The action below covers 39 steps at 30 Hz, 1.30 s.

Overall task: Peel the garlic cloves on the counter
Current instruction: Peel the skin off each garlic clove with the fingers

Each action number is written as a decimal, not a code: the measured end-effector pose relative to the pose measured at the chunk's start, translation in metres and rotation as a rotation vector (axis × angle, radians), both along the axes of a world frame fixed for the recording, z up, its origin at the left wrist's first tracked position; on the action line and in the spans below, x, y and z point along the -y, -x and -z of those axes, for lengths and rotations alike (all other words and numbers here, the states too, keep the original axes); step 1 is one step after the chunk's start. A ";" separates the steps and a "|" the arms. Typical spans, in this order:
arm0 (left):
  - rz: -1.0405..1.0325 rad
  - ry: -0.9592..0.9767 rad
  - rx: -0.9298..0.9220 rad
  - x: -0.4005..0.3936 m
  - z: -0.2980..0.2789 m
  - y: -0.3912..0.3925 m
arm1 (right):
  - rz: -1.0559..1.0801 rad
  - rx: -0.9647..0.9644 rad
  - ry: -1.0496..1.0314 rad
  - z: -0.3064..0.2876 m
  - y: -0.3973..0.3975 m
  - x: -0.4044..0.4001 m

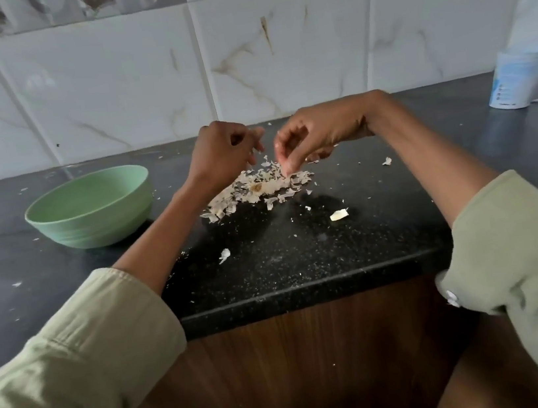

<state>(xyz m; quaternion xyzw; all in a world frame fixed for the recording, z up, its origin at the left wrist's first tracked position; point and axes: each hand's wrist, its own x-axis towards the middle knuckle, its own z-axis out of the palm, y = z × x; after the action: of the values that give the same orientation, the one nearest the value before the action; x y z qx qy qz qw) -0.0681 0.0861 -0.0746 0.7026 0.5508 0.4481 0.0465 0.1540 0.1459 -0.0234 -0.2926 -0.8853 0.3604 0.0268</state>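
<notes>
Head view: a clove (339,215) lies on the dark counter (304,268), between the skin pile and the front edge, its long axis running roughly along that edge, the thinner end toward the right. The pile of skins (258,188) sits nearer the back wall, mid-counter, with loose flakes scattered around it; one flake (224,255) lies toward the front edge, another (387,161) to the pile's right. A green bowl (90,208) stands left of the pile, just beside the left forearm; what it holds cannot be seen. A white container (516,79) stands at the far right, near the wall.

Both hands hover over the pile's back edge, close together but apart. The left hand (219,155) has its fingers curled, thumb to fingertips; whether they pinch anything is unclear. The right hand (316,135) points its fingers down, tips narrowly together and touching the skins; whether they hold a clove or skin I cannot tell
</notes>
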 end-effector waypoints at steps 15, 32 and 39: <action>-0.017 0.019 -0.052 -0.004 0.004 -0.002 | 0.333 -0.105 -0.401 0.024 0.004 -0.038; 0.060 0.127 0.226 -0.007 -0.008 0.012 | 0.360 -0.079 -0.416 0.026 0.008 -0.037; -0.073 0.235 0.123 -0.019 0.006 0.017 | 0.371 -0.111 -0.456 0.024 0.008 -0.030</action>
<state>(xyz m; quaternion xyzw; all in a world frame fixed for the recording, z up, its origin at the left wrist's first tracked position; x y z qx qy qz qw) -0.0851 0.1050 -0.0805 0.6430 0.6209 0.4240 0.1459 0.1455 0.1761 -0.0479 -0.4156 -0.8720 0.1566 0.2057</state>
